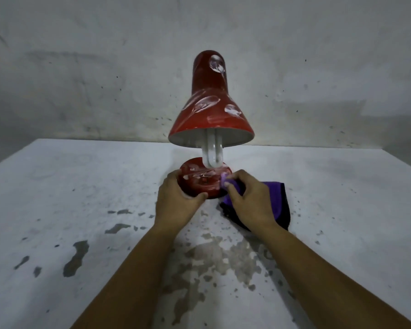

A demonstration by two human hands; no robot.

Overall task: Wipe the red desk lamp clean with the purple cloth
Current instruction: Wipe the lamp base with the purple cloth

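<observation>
A red desk lamp stands upright at the middle of the table, its shade (210, 108) smeared with white marks and a white U-shaped bulb (212, 153) hanging below it. The round red base (201, 182) also carries white smears. My left hand (177, 200) grips the left and front side of the base, thumb curled round its near edge. My right hand (248, 198) pinches a corner of the purple cloth (274, 200) and presses it against the base's right side. The rest of the cloth lies on the table under and right of that hand.
The white table (81, 198) has chipped, worn patches near its front and middle. A stained grey wall (105, 79) rises directly behind the lamp. The table's far edge runs just behind the lamp base.
</observation>
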